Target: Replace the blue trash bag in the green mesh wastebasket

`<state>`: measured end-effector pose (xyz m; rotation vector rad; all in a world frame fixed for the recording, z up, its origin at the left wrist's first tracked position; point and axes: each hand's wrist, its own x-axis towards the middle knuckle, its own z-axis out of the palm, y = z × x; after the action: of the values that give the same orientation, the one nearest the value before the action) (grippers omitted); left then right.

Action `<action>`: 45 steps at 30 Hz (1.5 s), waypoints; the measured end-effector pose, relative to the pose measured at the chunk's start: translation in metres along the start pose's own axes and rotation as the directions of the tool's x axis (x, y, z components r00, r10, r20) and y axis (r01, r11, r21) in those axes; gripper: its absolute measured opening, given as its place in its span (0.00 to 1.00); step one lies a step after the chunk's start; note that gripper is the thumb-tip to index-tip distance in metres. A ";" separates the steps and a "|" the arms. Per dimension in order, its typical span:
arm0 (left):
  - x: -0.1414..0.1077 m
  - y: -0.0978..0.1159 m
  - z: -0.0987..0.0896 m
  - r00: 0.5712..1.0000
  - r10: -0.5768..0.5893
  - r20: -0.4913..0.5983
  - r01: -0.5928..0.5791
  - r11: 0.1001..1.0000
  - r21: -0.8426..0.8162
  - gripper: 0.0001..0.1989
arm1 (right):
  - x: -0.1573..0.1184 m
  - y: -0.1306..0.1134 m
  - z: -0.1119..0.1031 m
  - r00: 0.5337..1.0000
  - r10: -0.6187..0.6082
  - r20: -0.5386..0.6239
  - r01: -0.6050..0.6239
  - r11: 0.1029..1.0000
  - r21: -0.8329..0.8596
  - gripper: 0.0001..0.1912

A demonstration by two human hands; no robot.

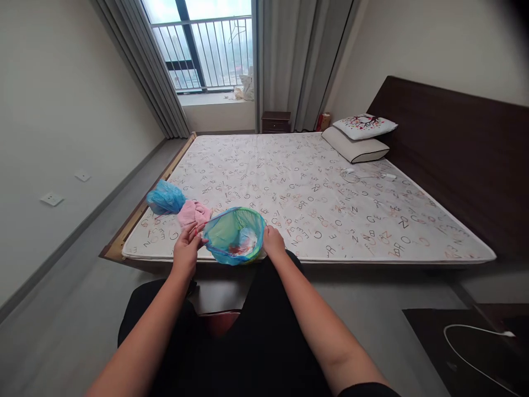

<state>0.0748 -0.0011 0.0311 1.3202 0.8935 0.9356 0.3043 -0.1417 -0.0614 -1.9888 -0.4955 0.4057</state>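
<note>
A thin blue plastic bag (215, 251) is held with its round mouth facing up, above my lap at the bed's near edge. Green-yellow shows through its inner wall, and crumpled white and reddish stuff lies at the bottom, too unclear to name. On the left rim, my left hand (188, 245) pinches the bag's edge between thumb and fingers. My right hand (273, 241) is closed on the opposite rim, its fingertips partly hidden. Just beyond my left hand lie a pink cloth (193, 213) and a crumpled blue plastic bag (166, 197) on the mattress.
The patterned mattress (264, 165) spans the view ahead, in a wooden bed frame (118, 242). Two pillows (355, 144) and a white cable (363, 176) lie on its right side. A small nightstand (276, 122) stands beyond, by the curtains. Another white cable (463, 353) is at lower right.
</note>
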 end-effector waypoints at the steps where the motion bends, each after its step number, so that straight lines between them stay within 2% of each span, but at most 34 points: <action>1: 0.004 -0.002 -0.004 1.000 -0.021 0.005 0.021 0.999 -0.030 0.28 | 0.005 -0.003 -0.006 1.000 -0.009 0.007 0.009 1.000 -0.023 0.15; 4: 0.003 -0.015 -0.002 0.996 -0.060 0.066 0.061 0.998 -0.007 0.28 | 0.018 -0.019 -0.023 0.999 -0.032 0.005 0.032 0.996 -0.078 0.14; 7: -0.011 -0.026 0.012 0.995 -0.020 0.098 0.015 0.999 0.047 0.23 | 0.024 -0.046 -0.040 0.988 -0.155 0.012 0.155 0.982 -0.105 0.13; 9: -0.021 -0.026 0.024 0.996 0.023 0.092 -0.031 0.995 0.090 0.20 | 0.023 -0.067 -0.050 0.975 -0.206 0.085 0.209 0.977 -0.030 0.15; 11: -0.028 -0.018 0.037 0.994 0.041 0.097 -0.053 0.991 0.127 0.18 | 0.016 -0.085 -0.058 0.969 -0.201 0.144 0.189 0.978 0.090 0.17; 13: -0.029 -0.007 0.049 0.990 0.041 0.133 -0.058 0.990 0.130 0.17 | 0.005 -0.098 -0.064 0.967 -0.237 0.091 0.218 0.959 0.181 0.17; 15: -0.024 0.005 0.058 0.984 0.054 0.168 -0.072 0.992 0.105 0.15 | -0.006 -0.107 -0.068 0.943 -0.332 -0.040 0.331 0.910 0.248 0.15; 17: -0.012 0.013 0.060 0.986 0.075 0.149 -0.082 0.996 0.042 0.15 | -0.013 -0.112 -0.073 0.922 -0.362 -0.139 0.386 0.823 0.417 0.15; 18: -0.005 0.015 0.057 0.991 0.077 0.107 -0.076 0.997 -0.015 0.16 | -0.014 -0.113 -0.076 0.932 -0.330 -0.152 0.357 0.752 0.554 0.16; 20: 0.013 0.016 0.043 0.999 0.031 -0.007 -0.032 0.987 -0.156 0.20 | -0.011 -0.113 -0.082 0.970 -0.226 -0.089 0.200 0.535 0.821 0.17; 21: 0.022 0.016 0.034 0.998 -0.019 -0.062 0.006 0.978 -0.209 0.22 | -0.009 -0.112 -0.084 0.983 -0.180 -0.037 0.110 0.416 0.903 0.17; 22: 0.029 0.016 0.024 0.992 -0.076 -0.098 0.052 0.973 -0.225 0.23 | -0.007 -0.110 -0.086 0.988 -0.155 0.015 0.038 0.331 0.943 0.17; 23: 0.035 0.017 0.014 0.985 -0.122 -0.119 0.096 0.975 -0.201 0.23 | -0.005 -0.109 -0.087 0.987 -0.152 0.056 -0.008 0.299 0.954 0.17; 24: 0.039 0.018 0.005 0.981 -0.145 -0.129 0.127 0.982 -0.143 0.22 | -0.004 -0.108 -0.087 0.982 -0.170 0.085 -0.026 0.321 0.947 0.17; 25: 0.041 0.020 -0.001 0.981 -0.140 -0.132 0.132 0.989 -0.068 0.21 | -0.005 -0.108 -0.084 0.974 -0.202 0.105 -0.020 0.385 0.923 0.17; 27: 0.037 0.028 -0.006 0.993 -0.048 -0.108 0.056 0.996 0.068 0.18 | -0.012 -0.111 -0.072 0.940 -0.309 0.147 0.066 0.583 0.810 0.20; 28: 0.032 0.035 -0.004 0.997 0.013 -0.079 -0.005 0.994 0.108 0.18 | -0.017 -0.113 -0.062 0.908 -0.381 0.176 0.149 0.684 0.714 0.24; 30: 0.018 0.051 0.006 0.994 0.111 0.026 -0.113 0.983 0.145 0.18 | -0.030 -0.119 -0.035 0.804 -0.531 0.269 0.374 0.802 0.465 0.34; 32: 0.004 0.069 0.020 0.973 0.153 0.175 -0.182 0.969 0.169 0.19 | -0.040 -0.123 -0.004 0.679 -0.602 0.420 0.575 0.792 0.206 0.41; 33: -0.002 0.077 0.025 0.959 0.173 0.223 -0.214 0.961 0.176 0.19 | -0.043 -0.122 0.010 0.644 -0.580 0.499 0.630 0.772 0.084 0.37; 34: -0.007 0.084 0.028 0.951 0.199 0.238 -0.244 0.954 0.174 0.19 | -0.044 -0.120 0.021 0.643 -0.522 0.560 0.649 0.760 -0.038 0.28; 35: -0.010 0.090 0.028 0.949 0.226 0.221 -0.265 0.950 0.166 0.18 | -0.043 -0.117 0.030 0.667 -0.453 0.592 0.643 0.751 -0.150 0.20; 37: -0.010 0.093 0.022 0.958 0.259 0.124 -0.274 0.953 0.126 0.17 | -0.034 -0.110 0.036 0.737 -0.337 0.586 0.584 0.754 -0.301 0.15; 38: -0.007 0.092 0.016 0.964 0.258 0.063 -0.264 0.959 0.107 0.16 | -0.029 -0.106 0.034 0.754 -0.306 0.581 0.557 0.767 -0.318 0.14; 40: -0.001 0.085 0.002 0.972 0.230 -0.038 -0.226 0.970 0.087 0.15 | -0.018 -0.104 0.021 0.736 -0.300 0.607 0.520 0.824 -0.223 0.13; 42: 0.005 0.077 -0.010 0.976 0.201 -0.088 -0.193 0.977 0.095 0.16 | -0.012 -0.110 0.003 0.712 -0.353 0.607 0.468 0.883 -0.036 0.23; 43: 0.007 0.074 -0.013 0.979 0.189 -0.077 -0.180 0.978 0.109 0.18 | -0.012 -0.117 -0.006 0.717 -0.395 0.575 0.444 0.894 0.060 0.29; 45: 0.005 0.075 -0.013 0.985 0.169 0.020 -0.170 0.974 0.149 0.22 | -0.018 -0.134 -0.019 0.735 -0.478 0.480 0.435 0.876 0.207 0.35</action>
<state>0.0614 0.0101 0.1049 1.5475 0.8687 1.0099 0.2758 -0.1099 0.0687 -1.5819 -1.2673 0.6388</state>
